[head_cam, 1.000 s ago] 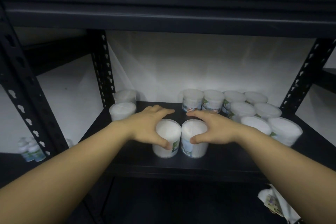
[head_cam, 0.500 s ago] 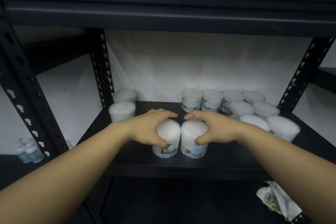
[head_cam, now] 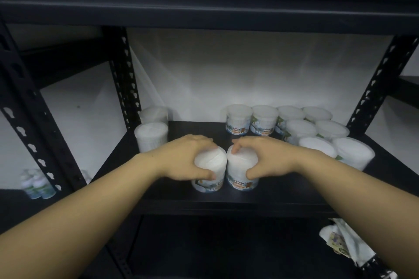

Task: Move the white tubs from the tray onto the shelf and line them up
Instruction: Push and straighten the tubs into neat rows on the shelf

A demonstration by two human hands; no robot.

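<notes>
Head view looks down at two bare hands, each with its grip closed over a white tub on the black shelf [head_cam: 283, 197]. Left hand [head_cam: 188, 161] curls over the lid of the left tub [head_cam: 210, 173], thumb on the near wall and fingers over the far rim. Right hand [head_cam: 264, 158] clasps the right tub [head_cam: 241, 172] the same way. Both tubs stand upright and touch side by side between the two grips, near the shelf's front edge. Beyond and to the right of the right grip, a cluster of tubs [head_cam: 301, 130] stands in rows toward the back corner. Beyond and to the left of the left grip, two more tubs [head_cam: 151, 136] stand one behind the other beside the rear post [head_cam: 123, 75].
</notes>
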